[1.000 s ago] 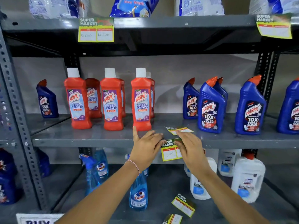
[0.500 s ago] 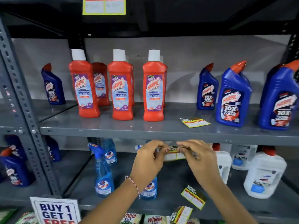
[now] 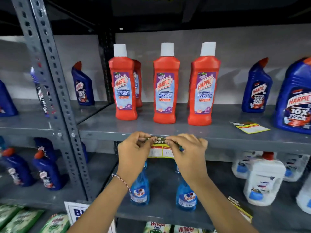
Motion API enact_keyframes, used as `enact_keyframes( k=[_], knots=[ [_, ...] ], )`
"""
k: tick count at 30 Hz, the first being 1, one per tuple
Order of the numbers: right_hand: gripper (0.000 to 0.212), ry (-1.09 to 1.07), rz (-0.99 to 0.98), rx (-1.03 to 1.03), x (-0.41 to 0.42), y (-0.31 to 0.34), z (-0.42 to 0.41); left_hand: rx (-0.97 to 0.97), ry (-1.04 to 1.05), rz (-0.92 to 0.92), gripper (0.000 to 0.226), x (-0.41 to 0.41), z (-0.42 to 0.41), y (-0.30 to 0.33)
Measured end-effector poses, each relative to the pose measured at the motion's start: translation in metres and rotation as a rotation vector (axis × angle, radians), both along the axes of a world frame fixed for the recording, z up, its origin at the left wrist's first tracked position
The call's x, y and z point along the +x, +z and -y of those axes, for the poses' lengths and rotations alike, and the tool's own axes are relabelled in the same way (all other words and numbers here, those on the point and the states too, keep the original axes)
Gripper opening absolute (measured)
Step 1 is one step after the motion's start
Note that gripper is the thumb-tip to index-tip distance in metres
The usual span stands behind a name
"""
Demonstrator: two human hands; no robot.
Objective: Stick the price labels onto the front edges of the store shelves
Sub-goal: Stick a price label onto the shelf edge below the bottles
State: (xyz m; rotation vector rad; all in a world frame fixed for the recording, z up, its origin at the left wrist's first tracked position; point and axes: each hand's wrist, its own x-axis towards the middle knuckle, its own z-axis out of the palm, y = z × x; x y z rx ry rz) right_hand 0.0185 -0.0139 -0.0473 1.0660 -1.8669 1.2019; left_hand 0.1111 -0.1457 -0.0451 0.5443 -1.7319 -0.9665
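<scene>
A yellow and green price label (image 3: pixel 160 149) hangs against the front edge of the grey middle shelf (image 3: pixel 235 140), below the red Harpic bottles. My left hand (image 3: pixel 133 152) pinches its top left corner and my right hand (image 3: pixel 186 152) pinches its top right corner, both at the shelf edge. The hands cover the label's sides. A second loose label (image 3: pixel 249 127) lies flat on the same shelf to the right. Another label (image 3: pixel 240 209) lies on the lower shelf at the right.
Three red Harpic bottles (image 3: pixel 165 91) stand in a row on the middle shelf, blue Harpic bottles (image 3: pixel 294 98) to the right and left. Blue Colin spray bottles (image 3: pixel 186 194) and white bottles (image 3: pixel 264 180) fill the lower shelf. A perforated grey upright (image 3: pixel 55 98) stands at left.
The view has moved closer and to the left. Both hands have carried the label left along the shelf front, from by the blue bottles to below the red bottles, and raised its top to the edge.
</scene>
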Motion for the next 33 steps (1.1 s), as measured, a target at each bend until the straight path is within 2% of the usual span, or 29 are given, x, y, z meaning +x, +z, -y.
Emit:
enact_keyframes(
  k=[6, 12, 18, 22, 25, 27, 30, 33],
  knots=[
    [0.014, -0.121, -0.038, -0.008, 0.002, 0.001, 0.008, -0.073, 0.033, 0.019, 0.015, -0.004, 0.008, -0.001],
    [0.023, -0.202, 0.072, 0.010, -0.003, 0.010, 0.003, -0.158, 0.101, 0.030, 0.039, 0.000, 0.017, 0.004],
    [0.018, -0.160, 0.086, 0.057, -0.004, 0.011, -0.007, -0.180, 0.048, -0.002, 0.039, 0.001, 0.005, 0.006],
    [0.021, 0.035, 0.104, -0.072, -0.019, 0.016, -0.037, -0.258, 0.082, -0.047, 0.033, 0.002, -0.017, 0.015],
    [0.019, -0.061, 0.079, -0.116, -0.045, 0.031, -0.073, -0.250, -0.044, -0.090, 0.028, -0.014, -0.051, 0.028],
    [0.019, -0.182, 0.148, -0.091, -0.072, 0.042, -0.098, -0.183, -0.237, -0.078, 0.029, -0.036, -0.078, 0.039],
    [0.024, -0.340, 0.313, 0.084, -0.116, 0.058, -0.135, -0.006, -0.452, 0.036, 0.025, -0.088, -0.113, 0.059],
    [0.028, -0.354, 0.405, 0.296, -0.145, 0.067, -0.157, 0.165, -0.539, 0.224, 0.024, -0.146, -0.130, 0.077]
  ],
)
